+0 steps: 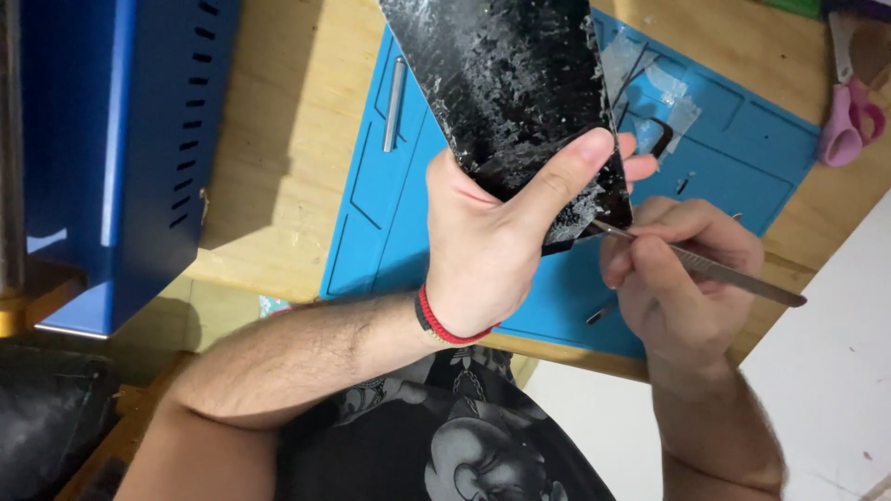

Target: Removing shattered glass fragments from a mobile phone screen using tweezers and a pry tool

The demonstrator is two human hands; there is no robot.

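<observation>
Cracked panel held up, metal tool at its corner.
Left hand (492,246) grips the shattered black panel (520,93) above the blue mat (390,232) — thumb across the glass. Right hand (673,274) pinches a thin metal tool (715,269), tip touching the panel's lower corner. Pink scissors (846,121) lie well apart — blue machine (121,139) on the far side.
</observation>
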